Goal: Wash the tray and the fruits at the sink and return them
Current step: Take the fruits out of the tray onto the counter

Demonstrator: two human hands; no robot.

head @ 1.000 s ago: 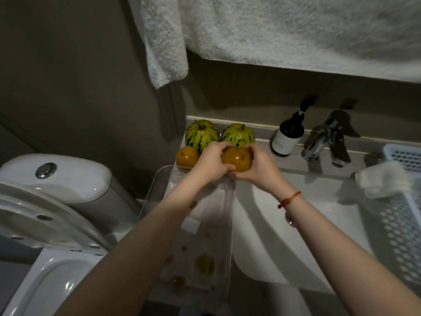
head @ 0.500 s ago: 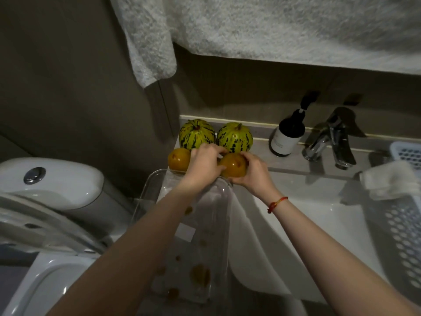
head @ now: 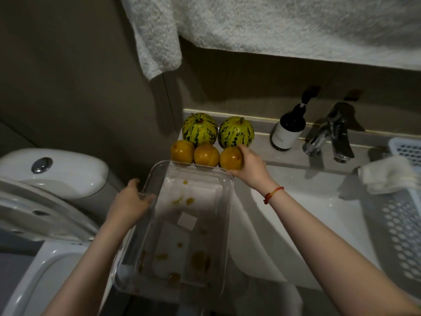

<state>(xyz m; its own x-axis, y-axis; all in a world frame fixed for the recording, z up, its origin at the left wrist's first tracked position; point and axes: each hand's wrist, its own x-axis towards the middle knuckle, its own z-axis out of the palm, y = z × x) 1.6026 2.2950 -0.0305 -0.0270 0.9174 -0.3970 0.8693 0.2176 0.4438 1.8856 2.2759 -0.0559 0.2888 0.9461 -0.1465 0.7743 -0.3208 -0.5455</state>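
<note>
From the head camera, the left hand grips the left rim of the clear plastic tray, fingers curled over its edge; the tray lies lengthwise between the two forearms, its far end just short of the fruit, and its floor is spotted with orange-brown smears. The right hand is wrapped around the right-hand orange fruit, thumb below and fingers over the far side, holding it on the counter at the tray's far right corner. Just left of that hand the middle orange fruit touches the held one, and the left orange fruit sits against the middle one, the three in a row. Beyond the right hand's fingertips stand two striped green melons, side by side against the wall ledge and touching the row of orange fruit. A red string bracelet circles the right wrist. Right of the right forearm lies the white sink basin, with a chrome faucet at its back and a dark pump bottle between the faucet and the melons. Further right sits a white perforated basket with a folded white cloth on its rim. Left of the left hand is a toilet, and a white towel hangs above both hands.
</note>
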